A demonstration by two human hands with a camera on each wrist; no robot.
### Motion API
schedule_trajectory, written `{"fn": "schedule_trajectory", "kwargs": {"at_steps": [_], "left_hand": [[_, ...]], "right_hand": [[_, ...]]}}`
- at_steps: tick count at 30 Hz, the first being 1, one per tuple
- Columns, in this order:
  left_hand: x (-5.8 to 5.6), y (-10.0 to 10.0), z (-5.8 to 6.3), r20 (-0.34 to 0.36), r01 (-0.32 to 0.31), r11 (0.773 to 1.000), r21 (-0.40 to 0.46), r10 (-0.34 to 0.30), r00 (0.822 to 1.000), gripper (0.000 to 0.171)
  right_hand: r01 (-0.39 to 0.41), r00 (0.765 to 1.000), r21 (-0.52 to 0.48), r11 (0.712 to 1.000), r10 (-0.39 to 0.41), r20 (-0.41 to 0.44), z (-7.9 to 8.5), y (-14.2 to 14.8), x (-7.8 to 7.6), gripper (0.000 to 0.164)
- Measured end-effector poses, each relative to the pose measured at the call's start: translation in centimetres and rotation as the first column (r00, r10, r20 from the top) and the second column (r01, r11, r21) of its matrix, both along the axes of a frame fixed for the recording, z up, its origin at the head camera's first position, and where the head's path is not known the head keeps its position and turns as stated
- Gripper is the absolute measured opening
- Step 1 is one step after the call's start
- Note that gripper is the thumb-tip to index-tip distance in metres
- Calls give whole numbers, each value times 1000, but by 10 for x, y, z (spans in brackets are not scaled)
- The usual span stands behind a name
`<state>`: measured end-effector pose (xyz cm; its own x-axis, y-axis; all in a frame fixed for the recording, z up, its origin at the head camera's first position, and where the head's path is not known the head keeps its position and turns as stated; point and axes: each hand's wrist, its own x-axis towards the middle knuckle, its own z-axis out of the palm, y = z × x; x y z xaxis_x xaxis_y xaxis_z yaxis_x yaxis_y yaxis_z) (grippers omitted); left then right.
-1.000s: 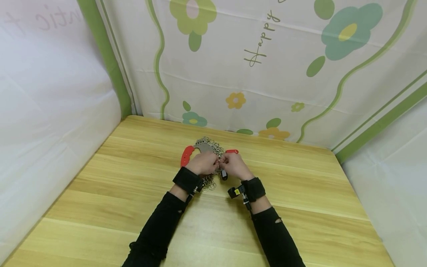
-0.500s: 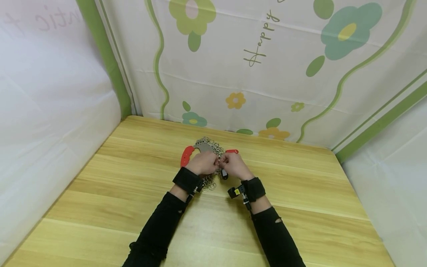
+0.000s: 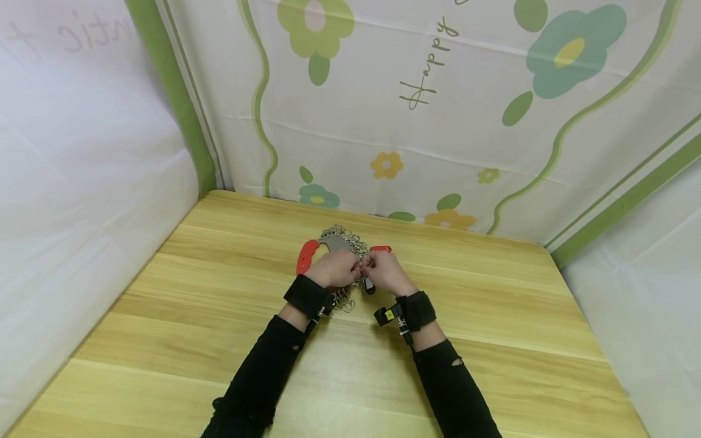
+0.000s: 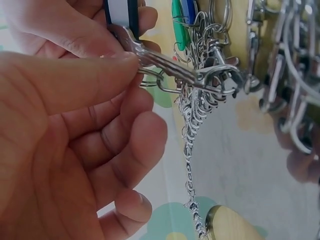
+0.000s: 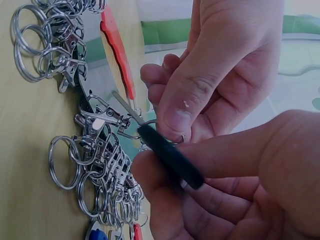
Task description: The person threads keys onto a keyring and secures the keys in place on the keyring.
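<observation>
My left hand (image 3: pixel 335 267) pinches a small split ring (image 4: pixel 148 77) between thumb and index finger, in the left wrist view. Close against it, my right hand (image 3: pixel 383 272) pinches the black head of a key (image 5: pixel 170 156); its thin metal blade points towards the hooks in the right wrist view. The ring links to one of the silver snap hooks (image 5: pixel 100 117), with the hidden joint under the thumb. Several such hooks with split rings (image 3: pixel 344 298) hang along a grey metal plate (image 3: pixel 335 243) with a red grip (image 3: pixel 305 257).
A red flat piece (image 3: pixel 380 248) lies just beyond my right hand. Green (image 4: pixel 180 30) and blue (image 4: pixel 189 11) pieces hang among the hooks. The wooden table (image 3: pixel 350 377) meets white printed curtains (image 3: pixel 339 121) at the back and sides.
The black key head shifts and tilts slightly near my right fingers. Both hands otherwise stay in the same place over the hooks.
</observation>
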<state>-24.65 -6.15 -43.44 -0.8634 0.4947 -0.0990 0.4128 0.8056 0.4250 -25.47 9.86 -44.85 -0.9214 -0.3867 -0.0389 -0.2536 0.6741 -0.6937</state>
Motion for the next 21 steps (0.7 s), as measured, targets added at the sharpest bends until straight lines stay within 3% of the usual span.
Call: {"fn": "schedule_trajectory", "kwargs": {"at_steps": [10, 21], "left_hand": [[0, 0, -1, -22, -22, 1000, -12, 22, 1000, 30], [0, 0, 0, -14, -29, 999, 26, 29, 999, 32]], "right_hand": [[-30, 1000, -5, 1000, 30, -1, 4, -1, 4, 5], [-2, 1000, -10, 1000, 2, -9, 0, -1, 1, 8]]}}
